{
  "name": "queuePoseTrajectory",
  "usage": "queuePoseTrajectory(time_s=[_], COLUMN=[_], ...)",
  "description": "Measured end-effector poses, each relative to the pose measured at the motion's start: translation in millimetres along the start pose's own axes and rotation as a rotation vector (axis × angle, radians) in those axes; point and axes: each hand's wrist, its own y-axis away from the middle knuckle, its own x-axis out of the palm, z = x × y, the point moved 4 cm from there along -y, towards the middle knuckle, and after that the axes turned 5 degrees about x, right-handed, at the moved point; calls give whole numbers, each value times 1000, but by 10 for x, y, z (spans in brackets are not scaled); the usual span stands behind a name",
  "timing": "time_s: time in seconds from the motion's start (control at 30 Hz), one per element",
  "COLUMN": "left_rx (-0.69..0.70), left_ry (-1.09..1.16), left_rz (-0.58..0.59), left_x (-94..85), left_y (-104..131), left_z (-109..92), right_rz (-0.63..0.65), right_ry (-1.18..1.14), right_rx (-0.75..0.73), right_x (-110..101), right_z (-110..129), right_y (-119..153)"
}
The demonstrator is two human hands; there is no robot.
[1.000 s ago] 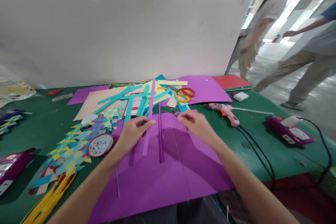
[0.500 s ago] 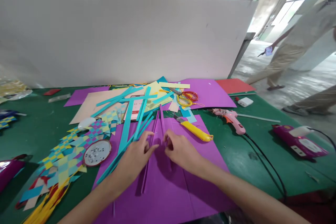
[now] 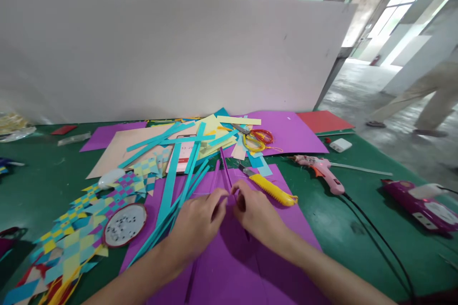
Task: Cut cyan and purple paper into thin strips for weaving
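A narrow purple paper strip [image 3: 225, 166] stands at a slant over the purple sheets [image 3: 229, 267] in front of me. My right hand [image 3: 255, 209] pinches it between thumb and curled fingers. From the other side, my left hand [image 3: 202, 214] meets it with thumb and forefinger drawn together; the exact contact there is partly hidden. Another purple strip lies on the sheet just left of it, mostly behind my left hand. Turquoise paper strips [image 3: 175, 171] fan out to the left, some running under my left forearm. A yellow utility knife [image 3: 274, 189] lies right of my right hand.
Scissors [image 3: 261, 139], a phone [image 3: 184, 152] and paper scraps lie at the back. Woven paper pieces [image 3: 75, 233] and a round dish of small dark bits [image 3: 125, 225] are left. A corded pink glue gun [image 3: 324, 171] lies right. A white panel [image 3: 161, 57] stands behind; a person walks beyond.
My left hand has moved right and its fingers have closed in beside the purple strip, next to my right hand. The strip's lean has changed. The view has shifted slightly.
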Motion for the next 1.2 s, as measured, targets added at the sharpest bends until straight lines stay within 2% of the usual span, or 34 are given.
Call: queuePoseTrajectory(time_s=[0.1,0.2,0.3,0.37,0.47,0.53,0.6,0.7,0.83,1.0,1.2], left_rx=[32,83,138,173,187,104,15,-52,-46,-37,-81], left_ry=[69,50,42,50,18,-39,-107,-207,-289,-300,-278], left_rz=[-41,-26,-51,-109,-235,-350,-391,-294,-204,-192,-214], left_x=[94,155,167,120,-101,-348,-574,-723,-650,-567,-565], left_y=[59,124,164,163,58,-102,-322,-666,-915,-972,-886], left_z=[50,64,38,43,189,419,689,1028,1247,1320,1267], right_rz=[-75,-88,-82,-99,-123,-120,-111,-91,-73,-64,-34], right_ry=[-210,-355,-467,-512,-538,-536,-515,-492,-487,-479,-490], right_rx=[29,17,-16,-24,-11,-6,-15,-32,-20,-18,-18], right_x=[-96,-136,-146,-153,-148,-131,-114,-98,-98,-89,-71], right_z=[-34,-14,25,33,16,-1,-11,-9,1,-3,1], right_y=[-30,-13,29,47,41,27,20,24,25,17,24])
